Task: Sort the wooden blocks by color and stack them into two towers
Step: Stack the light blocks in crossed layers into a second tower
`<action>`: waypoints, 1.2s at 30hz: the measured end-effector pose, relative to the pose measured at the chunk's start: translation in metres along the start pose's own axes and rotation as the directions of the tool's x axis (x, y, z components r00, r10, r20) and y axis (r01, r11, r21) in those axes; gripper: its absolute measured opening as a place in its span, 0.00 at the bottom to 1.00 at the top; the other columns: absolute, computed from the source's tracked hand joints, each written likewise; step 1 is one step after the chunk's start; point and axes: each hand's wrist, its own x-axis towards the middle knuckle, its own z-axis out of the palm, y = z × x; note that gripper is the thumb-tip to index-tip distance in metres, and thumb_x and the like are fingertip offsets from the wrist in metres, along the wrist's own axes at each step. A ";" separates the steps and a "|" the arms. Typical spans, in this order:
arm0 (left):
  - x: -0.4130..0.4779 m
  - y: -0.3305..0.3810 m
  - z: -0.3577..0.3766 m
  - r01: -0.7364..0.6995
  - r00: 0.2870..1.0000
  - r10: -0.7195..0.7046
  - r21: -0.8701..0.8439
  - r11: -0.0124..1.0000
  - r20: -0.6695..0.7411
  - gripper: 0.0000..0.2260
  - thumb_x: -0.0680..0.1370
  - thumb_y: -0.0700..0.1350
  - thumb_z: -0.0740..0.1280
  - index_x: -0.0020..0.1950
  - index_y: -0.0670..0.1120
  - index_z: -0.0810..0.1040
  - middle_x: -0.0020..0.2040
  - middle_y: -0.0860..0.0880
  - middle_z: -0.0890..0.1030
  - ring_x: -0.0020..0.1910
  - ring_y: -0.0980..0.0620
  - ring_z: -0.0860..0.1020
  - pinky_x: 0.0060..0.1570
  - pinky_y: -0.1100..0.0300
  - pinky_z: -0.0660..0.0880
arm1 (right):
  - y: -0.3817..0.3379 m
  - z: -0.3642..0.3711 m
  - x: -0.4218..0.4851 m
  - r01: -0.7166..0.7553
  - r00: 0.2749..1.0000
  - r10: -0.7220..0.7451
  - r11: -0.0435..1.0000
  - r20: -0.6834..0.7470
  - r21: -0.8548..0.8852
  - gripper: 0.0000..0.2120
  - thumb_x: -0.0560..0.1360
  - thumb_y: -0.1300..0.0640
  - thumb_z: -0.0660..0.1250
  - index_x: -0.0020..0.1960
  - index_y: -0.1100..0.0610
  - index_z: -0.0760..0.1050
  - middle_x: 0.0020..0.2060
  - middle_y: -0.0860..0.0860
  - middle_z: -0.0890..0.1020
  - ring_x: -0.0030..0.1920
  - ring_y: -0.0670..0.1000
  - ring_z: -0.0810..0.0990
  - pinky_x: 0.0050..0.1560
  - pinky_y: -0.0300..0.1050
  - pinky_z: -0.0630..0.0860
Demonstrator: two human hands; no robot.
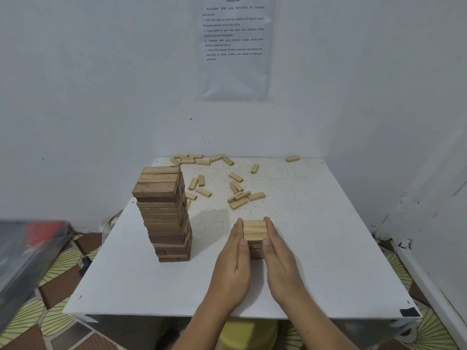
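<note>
Fingers of the left hand lie straight and flat against the left side of the light tower. Those of the right hand lie the same way against its right side. Neither hand is curled round the stack; both press it from opposite sides with extended fingers, and both thumbs rest on its near face. The light tower is short, with three pale blocks side by side on its top layer. It stands on the white surface near the middle, toward the near edge. How many layers it has cannot be told, since the hands cover its lower part. To its left, well apart and untouched, stands the dark tower. It is many layers tall, built of brown blocks in crossed layers, and the top few layers sit slightly out of line with those below. Loose light blocks lie scattered flat over the far half of the surface. One cluster lies behind the light tower, another sits along the far edge by the wall, and one single block lies off at the far right. A printed sheet hangs on the wall above; its text is too small to read reliably. A patterned floor mat shows around the surface, and a dark, blurred object sits at the left edge of view.
</note>
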 end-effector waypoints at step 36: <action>0.154 0.028 -0.037 0.363 0.926 -0.316 0.259 0.895 -0.208 0.14 0.75 0.40 0.68 0.53 0.55 0.86 0.43 0.56 0.81 0.37 0.55 0.79 0.32 0.62 0.72 | 0.003 -0.036 0.169 0.351 0.930 -0.082 0.490 0.359 -0.798 0.35 0.78 0.68 0.55 0.79 0.40 0.60 0.78 0.40 0.60 0.76 0.49 0.55 0.72 0.51 0.54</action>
